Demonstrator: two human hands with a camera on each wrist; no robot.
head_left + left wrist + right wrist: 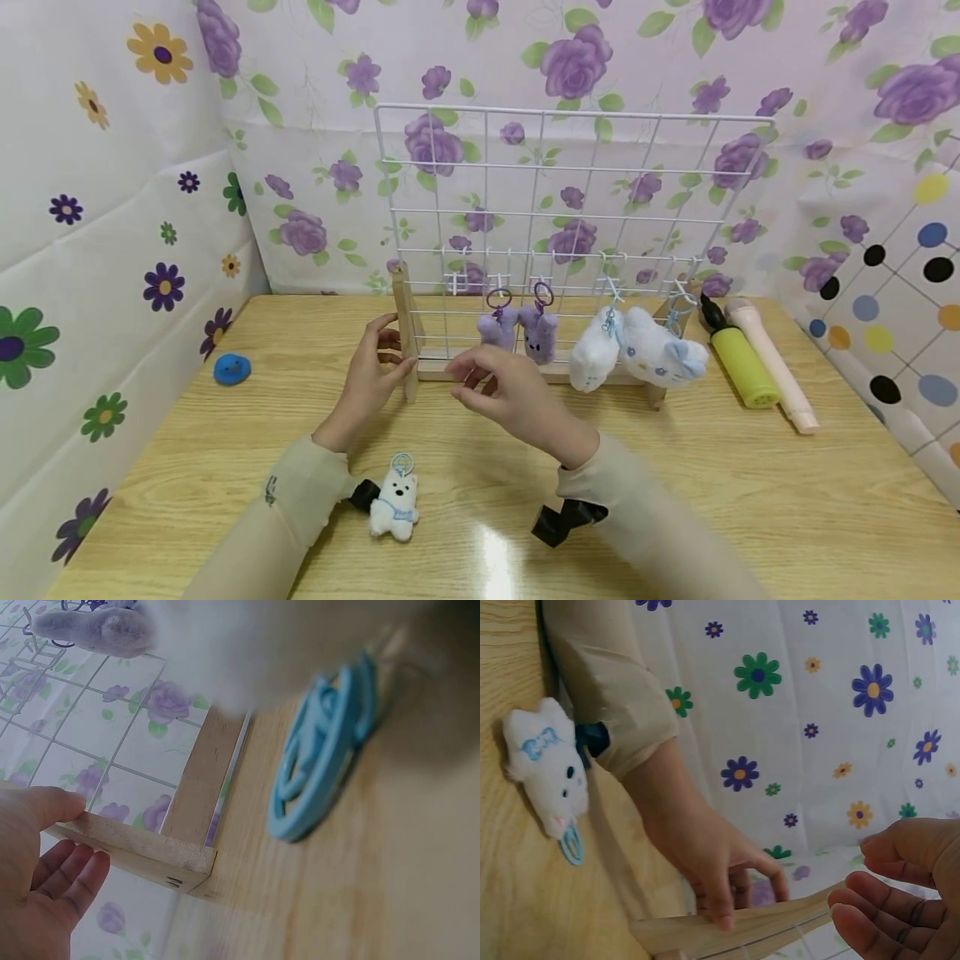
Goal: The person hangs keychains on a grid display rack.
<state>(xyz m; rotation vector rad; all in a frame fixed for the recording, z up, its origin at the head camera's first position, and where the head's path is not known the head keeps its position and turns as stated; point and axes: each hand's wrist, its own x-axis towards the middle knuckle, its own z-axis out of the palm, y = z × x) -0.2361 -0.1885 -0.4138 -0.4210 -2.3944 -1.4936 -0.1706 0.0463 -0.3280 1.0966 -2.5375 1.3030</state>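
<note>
A white wire grid rack (577, 113) stands on wooden legs in front of me. My left hand (366, 367) grips its left wooden post (407, 333), thumb on one side and fingers on the other. In front of the grid's lower left part, my right hand (517, 396) hovers with loosely bent fingers and nothing between them. Two purple plush keychains (538, 337) hang behind and above it. Farther right hang a white plush keychain (596, 354) and a white cat plush (652, 346) with a blue bow. A white bear keychain (393, 504) lies near my left forearm.
A small blue duck figure (232, 369) sits at the table's left. At the right lie a yellow-green cylinder (744, 367) with a black tip and a pale pink tube (772, 367). Flowered cloth (315, 183) hangs behind the rack. Small white hooks line the grid's lower rows.
</note>
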